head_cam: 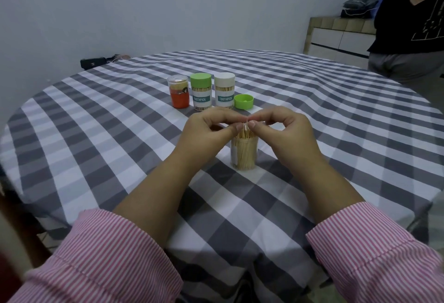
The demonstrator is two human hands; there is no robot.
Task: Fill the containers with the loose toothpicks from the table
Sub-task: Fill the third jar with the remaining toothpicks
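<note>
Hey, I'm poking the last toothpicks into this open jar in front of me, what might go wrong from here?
1. The open jar looks packed, with toothpicks standing above its rim; pushing more in may snap or spill some.
2. Neither the left hand nor the right hand steadies the jar, so a sideways push might tip it.
3. The loose green lid lies just behind; a reach forward might knock it.

Word "TOOTHPICK", white capitals on teal band, on paper label of green-lidded container. Same word, same teal band, on label of white-lidded container just beside it. Orange container at left end of row: small round emblem on wrap, too small to read. Readable labels: 2.
</note>
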